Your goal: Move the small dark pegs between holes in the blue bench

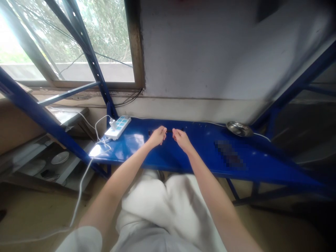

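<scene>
Just above the blue tabletop (pixel 199 154), my left hand (pixel 158 135) and my right hand (pixel 181 139) face each other a short way apart. Both have their fingers closed in a pinch. Between them runs a thin dark strip-like object (pixel 169 131), held at either side. A dark end also shows beyond my left hand. Most of the object is covered by my fingers, and its exact kind is too small and blurred to tell.
A white power strip (pixel 118 127) with a plugged-in cord lies on the left of the table. On the right are a shiny metal dish (pixel 239 128) and a blurred-out dark rectangular item (pixel 229 154). Blue metal posts (pixel 98 70) rise at both sides.
</scene>
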A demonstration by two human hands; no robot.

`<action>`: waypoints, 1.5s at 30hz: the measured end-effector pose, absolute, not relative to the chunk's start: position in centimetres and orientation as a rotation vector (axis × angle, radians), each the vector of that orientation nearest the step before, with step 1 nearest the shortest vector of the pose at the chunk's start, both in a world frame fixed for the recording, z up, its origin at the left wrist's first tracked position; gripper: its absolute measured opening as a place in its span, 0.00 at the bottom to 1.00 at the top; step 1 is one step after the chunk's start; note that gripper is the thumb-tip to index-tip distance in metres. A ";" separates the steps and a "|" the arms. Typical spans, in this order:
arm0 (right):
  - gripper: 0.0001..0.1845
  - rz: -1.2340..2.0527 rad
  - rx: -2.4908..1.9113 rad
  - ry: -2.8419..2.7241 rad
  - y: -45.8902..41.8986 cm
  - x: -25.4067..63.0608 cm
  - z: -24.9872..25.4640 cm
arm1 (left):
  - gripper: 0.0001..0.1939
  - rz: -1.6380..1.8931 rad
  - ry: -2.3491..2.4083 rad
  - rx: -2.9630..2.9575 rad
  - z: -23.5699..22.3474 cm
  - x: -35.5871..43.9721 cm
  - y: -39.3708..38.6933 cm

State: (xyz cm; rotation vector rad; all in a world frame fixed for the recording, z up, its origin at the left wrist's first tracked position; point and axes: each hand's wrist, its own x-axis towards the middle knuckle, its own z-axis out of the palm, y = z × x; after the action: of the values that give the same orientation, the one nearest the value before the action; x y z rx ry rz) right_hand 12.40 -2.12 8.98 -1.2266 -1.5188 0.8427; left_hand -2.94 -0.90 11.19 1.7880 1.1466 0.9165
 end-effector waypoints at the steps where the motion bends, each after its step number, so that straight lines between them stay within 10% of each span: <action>1: 0.27 0.835 -1.228 -1.526 -2.1 12.4 9.0 | 0.14 0.918 1.151 1.781 11.3 -2.9 -0.9; 45: 0.16 0.651 -1.437 -1.703 -0.1 15.7 7.9 | 0.12 1.177 1.129 1.551 5.8 0.0 -0.2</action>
State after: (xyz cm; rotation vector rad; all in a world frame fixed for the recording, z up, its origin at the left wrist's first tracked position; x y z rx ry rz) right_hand 15.66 -0.07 7.92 -1.4374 -1.7031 0.6512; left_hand -0.03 -0.15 5.77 1.5513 1.1290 1.1766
